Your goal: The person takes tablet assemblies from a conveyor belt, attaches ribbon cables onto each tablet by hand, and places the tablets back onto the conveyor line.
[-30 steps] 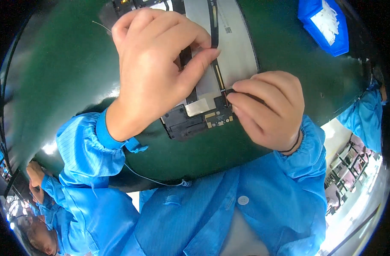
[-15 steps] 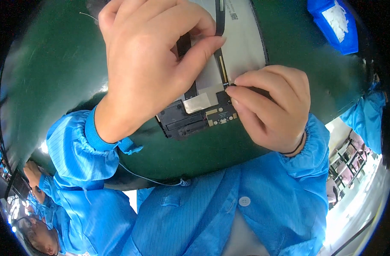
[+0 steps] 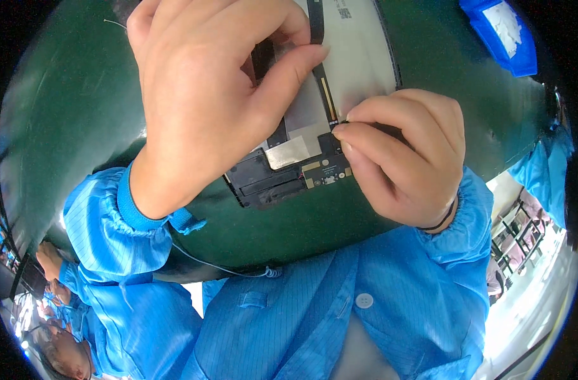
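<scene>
A flat tablet-like device lies on the table, its pale metal back panel (image 3: pixel 358 63) reaching past the top of the picture. At its near end are black plastic parts (image 3: pixel 263 183) and a small dark circuit board (image 3: pixel 327 170). Across the panel runs a black ribbon cable (image 3: pixel 327 95) with a gold-coloured strip. My left hand (image 3: pixel 207 95) pinches this cable between thumb and forefinger, its upper part raised. At the cable's lower end, beside the board, the fingertips of my right hand (image 3: pixel 406 149) are pressed together. Something small and dark is at those tips, mostly hidden.
The table has a green surface (image 3: pixel 289 234). A blue bin (image 3: pixel 523 57) with white pieces stands at the far right. A thin coiled cord (image 3: pixel 219 266) hangs from my left cuff along the near edge. Another person (image 3: pixel 64 348) sits at the lower left.
My left hand has shifted slightly left with the ribbon cable in its pinch. My right hand stays at the cable's lower end, nearly still.
</scene>
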Available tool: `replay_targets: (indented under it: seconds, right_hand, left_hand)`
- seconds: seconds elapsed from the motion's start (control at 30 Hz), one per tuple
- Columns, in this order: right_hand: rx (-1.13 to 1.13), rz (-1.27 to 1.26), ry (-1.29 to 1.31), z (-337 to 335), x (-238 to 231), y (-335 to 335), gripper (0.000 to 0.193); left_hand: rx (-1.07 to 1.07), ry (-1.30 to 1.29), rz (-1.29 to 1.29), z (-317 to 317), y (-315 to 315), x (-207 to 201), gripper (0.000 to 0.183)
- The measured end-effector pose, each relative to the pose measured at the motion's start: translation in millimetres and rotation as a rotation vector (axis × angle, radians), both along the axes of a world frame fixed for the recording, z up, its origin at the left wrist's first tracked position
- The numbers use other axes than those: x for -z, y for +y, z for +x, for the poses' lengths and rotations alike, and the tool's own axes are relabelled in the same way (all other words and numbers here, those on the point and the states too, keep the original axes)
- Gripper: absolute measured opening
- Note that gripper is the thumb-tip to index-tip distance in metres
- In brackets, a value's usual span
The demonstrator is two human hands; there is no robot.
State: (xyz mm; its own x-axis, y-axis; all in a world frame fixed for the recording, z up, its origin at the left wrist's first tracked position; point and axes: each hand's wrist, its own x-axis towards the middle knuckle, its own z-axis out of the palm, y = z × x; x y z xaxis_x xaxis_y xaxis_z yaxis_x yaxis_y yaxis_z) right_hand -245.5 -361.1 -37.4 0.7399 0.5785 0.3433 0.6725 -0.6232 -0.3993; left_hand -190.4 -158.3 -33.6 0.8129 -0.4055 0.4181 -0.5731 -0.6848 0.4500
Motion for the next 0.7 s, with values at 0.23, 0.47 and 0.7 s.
replay_targets:
  seconds: [0.23, 0.47, 0.7]
  right_hand:
    - [0.008, 0.002, 0.014, -0.2, 0.1, 0.1, 0.025]
    - [0.003, 0.004, 0.010, -1.3, 1.1, 0.7, 0.026]
    - [0.002, -0.067, -0.033, -4.0, 1.3, 4.9, 0.024]
  left_hand:
    - [-0.132, 0.258, 0.060, -7.5, -7.1, -16.9, 0.019]
    - [-0.149, 0.305, 0.024, -9.4, -7.8, -18.1, 0.019]
    - [0.022, -0.011, 0.119, -0.8, 5.2, 1.8, 0.013]
